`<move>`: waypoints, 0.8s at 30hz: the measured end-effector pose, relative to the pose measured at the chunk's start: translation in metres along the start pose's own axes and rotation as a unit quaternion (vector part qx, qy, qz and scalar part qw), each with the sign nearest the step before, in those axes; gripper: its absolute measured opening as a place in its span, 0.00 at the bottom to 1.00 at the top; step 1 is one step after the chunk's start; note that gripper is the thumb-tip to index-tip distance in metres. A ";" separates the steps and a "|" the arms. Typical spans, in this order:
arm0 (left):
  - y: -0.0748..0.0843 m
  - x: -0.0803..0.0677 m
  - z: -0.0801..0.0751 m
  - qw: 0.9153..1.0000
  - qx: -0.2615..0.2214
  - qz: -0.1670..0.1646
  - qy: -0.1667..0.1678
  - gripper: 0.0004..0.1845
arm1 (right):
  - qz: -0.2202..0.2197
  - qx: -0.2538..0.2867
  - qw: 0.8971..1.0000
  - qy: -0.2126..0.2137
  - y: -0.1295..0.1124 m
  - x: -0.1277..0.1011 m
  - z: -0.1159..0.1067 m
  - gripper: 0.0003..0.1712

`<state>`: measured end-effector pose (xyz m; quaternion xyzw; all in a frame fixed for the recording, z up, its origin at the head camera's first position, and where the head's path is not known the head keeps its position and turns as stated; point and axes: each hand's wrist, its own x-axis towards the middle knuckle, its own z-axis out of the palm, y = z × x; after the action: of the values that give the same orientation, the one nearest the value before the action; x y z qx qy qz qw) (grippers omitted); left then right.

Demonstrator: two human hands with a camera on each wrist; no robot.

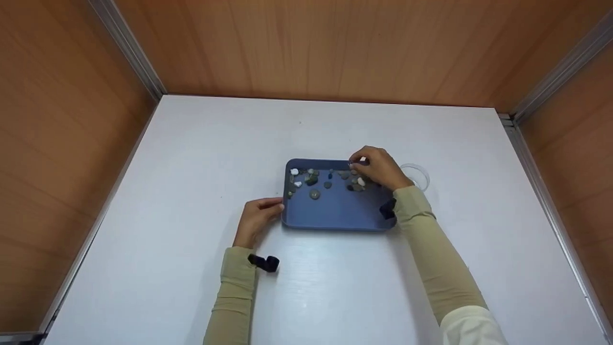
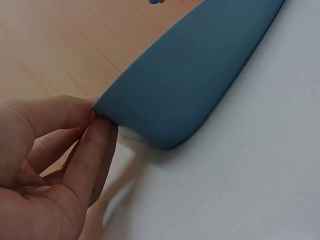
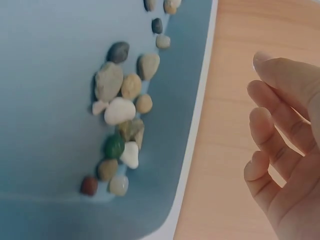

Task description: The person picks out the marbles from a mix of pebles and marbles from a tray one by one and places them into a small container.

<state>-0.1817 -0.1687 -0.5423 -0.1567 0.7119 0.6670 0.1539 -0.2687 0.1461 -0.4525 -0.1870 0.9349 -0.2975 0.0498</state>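
A blue tray (image 1: 340,208) lies in the middle of the white table, with several small pebbles (image 1: 311,181) scattered along its far side. My left hand (image 1: 258,213) pinches the tray's near-left corner; in the left wrist view thumb and fingers (image 2: 102,137) clamp the rim of the tray (image 2: 190,75). My right hand (image 1: 357,164) hovers over the far-right pebbles and seems to pinch a small white pebble at its fingertips. In the right wrist view its other fingers (image 3: 270,130) hang loosely curled beside the tray (image 3: 45,75), above white, tan, green and red-brown pebbles (image 3: 120,111). The thumb is hidden there.
A clear round plastic dish (image 1: 417,175) sits on the table just right of the tray, partly behind my right wrist. Wooden walls with metal corner posts (image 1: 129,48) close off the table (image 1: 191,158) on three sides.
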 end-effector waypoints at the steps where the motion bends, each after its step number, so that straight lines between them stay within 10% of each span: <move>1: 0.000 0.000 0.000 1.000 -0.001 0.001 0.000 0.15 | 0.001 0.000 1.000 0.002 0.001 -0.001 -0.002 0.10; 24: 0.000 -0.003 -0.001 1.000 -0.021 0.007 0.001 0.15 | 0.024 0.001 0.999 0.039 0.031 -0.036 -0.035 0.10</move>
<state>-0.1792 -0.1701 -0.5414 -0.1561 0.6992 0.6824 0.1453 -0.2523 0.2015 -0.4425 -0.1529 0.9400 -0.3043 0.0201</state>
